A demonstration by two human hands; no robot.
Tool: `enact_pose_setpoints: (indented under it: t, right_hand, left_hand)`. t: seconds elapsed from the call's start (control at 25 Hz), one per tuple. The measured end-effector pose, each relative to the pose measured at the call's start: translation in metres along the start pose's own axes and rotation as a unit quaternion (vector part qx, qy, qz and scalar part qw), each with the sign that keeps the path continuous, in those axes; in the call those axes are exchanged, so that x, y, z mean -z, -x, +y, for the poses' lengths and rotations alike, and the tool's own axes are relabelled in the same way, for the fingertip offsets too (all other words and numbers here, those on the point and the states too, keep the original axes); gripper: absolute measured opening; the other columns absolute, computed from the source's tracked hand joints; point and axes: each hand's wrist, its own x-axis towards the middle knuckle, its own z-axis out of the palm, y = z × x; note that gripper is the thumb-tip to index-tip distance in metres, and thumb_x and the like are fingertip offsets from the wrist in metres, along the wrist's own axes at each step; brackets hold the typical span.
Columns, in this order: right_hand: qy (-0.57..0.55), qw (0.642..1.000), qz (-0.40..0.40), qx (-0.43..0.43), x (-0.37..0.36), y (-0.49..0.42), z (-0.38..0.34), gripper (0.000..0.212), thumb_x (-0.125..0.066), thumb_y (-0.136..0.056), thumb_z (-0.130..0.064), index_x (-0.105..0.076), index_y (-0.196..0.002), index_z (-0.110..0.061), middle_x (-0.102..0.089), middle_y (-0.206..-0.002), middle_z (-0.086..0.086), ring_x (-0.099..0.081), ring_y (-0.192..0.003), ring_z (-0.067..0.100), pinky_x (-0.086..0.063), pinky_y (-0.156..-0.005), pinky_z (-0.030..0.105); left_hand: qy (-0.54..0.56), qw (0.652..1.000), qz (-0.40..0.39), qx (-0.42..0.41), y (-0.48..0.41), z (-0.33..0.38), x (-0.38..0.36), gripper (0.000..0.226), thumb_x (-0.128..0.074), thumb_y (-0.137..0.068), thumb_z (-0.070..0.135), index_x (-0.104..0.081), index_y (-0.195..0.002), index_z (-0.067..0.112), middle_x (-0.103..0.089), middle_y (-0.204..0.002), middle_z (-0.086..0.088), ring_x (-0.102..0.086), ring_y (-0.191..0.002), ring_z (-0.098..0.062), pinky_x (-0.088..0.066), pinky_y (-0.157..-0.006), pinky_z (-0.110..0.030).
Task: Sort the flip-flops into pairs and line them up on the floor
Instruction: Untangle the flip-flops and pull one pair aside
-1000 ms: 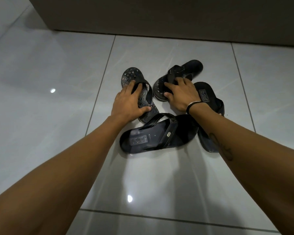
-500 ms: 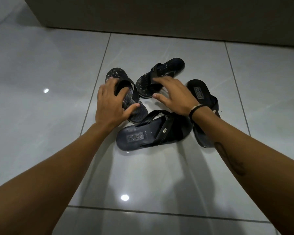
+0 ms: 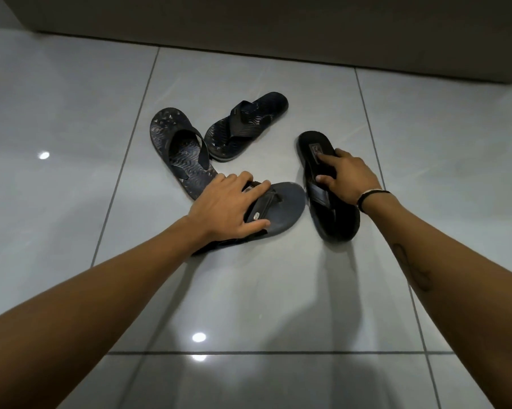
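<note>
A: What is changing since a second ago?

B: Both hands are leaving the patterned pair. The left hand was resting on the near patterned flip-flop; it is now pressing flat, fingers spread, on the strap of the plain flip-flop lying crosswise in front. The right hand was on the far patterned flip-flop; it is now sitting on the black flip-flop at the right, fingers curled over its strap and index finger on the heel label. Whether either hand is closing a full grip, I cannot tell.

A: Meaning for the task?

B: Judging from this, the patterned two are being left side by side, toes nearly touching, not yet parallel. The person is now taking up the two plain ones as the second pair.

A: Count?

B: Four flip-flops: two patterned, two plain black with labelled heels. Two hands, one wristband on the right. All are lying on the tiled floor, near the wall, none lined up yet.
</note>
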Motion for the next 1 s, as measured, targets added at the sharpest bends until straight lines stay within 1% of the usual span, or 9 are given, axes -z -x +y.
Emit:
enact_pose_setpoints:
  t: [0.2,0.36,0.48,0.64,0.68,0.76,0.84,0.92,1.0]
  right_hand:
    - [0.000,0.994,0.041,-0.097,0.017,0.023,0.074,0.059,-0.065,-0.099,-0.035,-0.047,-0.155,-0.033,-0.040,-0.165,0.012,-0.043,-0.143,0.047,-0.042,-0.117,0.053]
    - [-0.050,0.990,0.039,-0.125,0.018,0.037,0.105,0.059,-0.070,-0.096,-0.029,-0.054,-0.152,-0.028,-0.060,-0.147,0.011,-0.053,-0.134,0.045,-0.046,-0.114,0.051]
    - [-0.065,0.985,0.049,-0.154,0.023,0.054,0.137,0.060,-0.076,-0.092,-0.025,-0.058,-0.149,-0.027,-0.063,-0.146,0.012,-0.058,-0.133,0.042,-0.047,-0.114,0.047]
    - [-0.083,0.983,0.060,-0.155,0.019,0.070,0.152,0.060,-0.080,-0.089,-0.025,-0.061,-0.146,-0.025,-0.064,-0.145,0.012,-0.061,-0.131,0.040,-0.048,-0.112,0.044]
    - [-0.083,0.983,0.061,-0.150,0.018,0.073,0.154,0.060,-0.080,-0.089,-0.026,-0.061,-0.146,-0.025,-0.064,-0.145,0.012,-0.060,-0.131,0.039,-0.048,-0.112,0.044]
    - [-0.073,0.986,0.062,-0.140,0.018,0.073,0.154,0.060,-0.080,-0.089,-0.027,-0.061,-0.146,-0.024,-0.063,-0.146,0.012,-0.060,-0.131,0.039,-0.048,-0.112,0.044]
    - [-0.057,0.990,0.055,-0.113,0.016,0.074,0.147,0.060,-0.080,-0.088,-0.030,-0.062,-0.145,-0.025,-0.062,-0.146,0.012,-0.061,-0.130,0.038,-0.048,-0.110,0.042]
    - [-0.052,0.994,0.051,-0.082,0.013,0.072,0.137,0.061,-0.082,-0.086,-0.032,-0.064,-0.144,-0.026,-0.062,-0.145,0.011,-0.062,-0.128,0.037,-0.048,-0.108,0.041]
    - [-0.065,0.993,0.063,-0.076,0.009,0.067,0.125,0.061,-0.084,-0.084,-0.031,-0.065,-0.142,-0.026,-0.063,-0.143,0.012,-0.063,-0.127,0.037,-0.049,-0.107,0.040]
  left_hand:
    - [-0.001,0.996,-0.056,0.064,-0.025,0.056,0.008,0.080,-0.047,-0.087,0.077,-0.045,-0.149,0.026,-0.056,-0.128,-0.012,-0.063,-0.097,-0.035,-0.052,-0.079,-0.044]
    - [0.042,0.981,-0.083,0.170,-0.022,0.051,0.007,0.076,-0.049,-0.087,0.082,-0.055,-0.136,0.024,-0.053,-0.124,-0.010,-0.067,-0.093,-0.039,-0.044,-0.065,-0.040]
    - [0.101,0.961,-0.075,0.247,-0.033,0.069,0.009,0.074,-0.053,-0.089,0.077,-0.058,-0.131,0.016,-0.054,-0.127,-0.015,-0.065,-0.102,-0.046,-0.044,-0.073,-0.043]
    - [0.249,0.903,-0.078,0.341,-0.051,0.094,0.008,0.075,-0.057,-0.093,0.065,-0.038,-0.151,0.021,-0.051,-0.136,-0.021,-0.057,-0.119,-0.050,-0.051,-0.091,-0.051]
    - [0.248,0.904,-0.075,0.341,-0.055,0.097,0.010,0.073,-0.055,-0.094,0.063,-0.037,-0.153,0.024,-0.049,-0.137,-0.020,-0.056,-0.119,-0.049,-0.052,-0.090,-0.050]
    - [0.206,0.943,-0.038,0.260,-0.059,0.097,0.012,0.068,-0.049,-0.091,0.054,-0.039,-0.154,0.030,-0.041,-0.148,-0.016,-0.052,-0.129,-0.045,-0.049,-0.093,-0.050]
    - [0.166,0.980,-0.076,0.074,-0.064,0.084,0.017,0.074,-0.050,-0.086,0.043,-0.038,-0.159,0.037,-0.020,-0.172,-0.009,-0.027,-0.155,-0.038,-0.036,-0.115,-0.053]
    - [0.091,0.973,-0.201,-0.071,-0.071,0.071,0.020,0.083,-0.054,-0.083,0.042,-0.030,-0.163,0.039,-0.010,-0.177,-0.004,-0.012,-0.162,-0.031,-0.024,-0.127,-0.052]
    - [0.043,0.967,-0.234,-0.088,-0.076,0.063,0.017,0.085,-0.052,-0.079,0.054,-0.034,-0.161,0.041,-0.021,-0.175,-0.002,-0.026,-0.158,-0.029,-0.034,-0.120,-0.051]
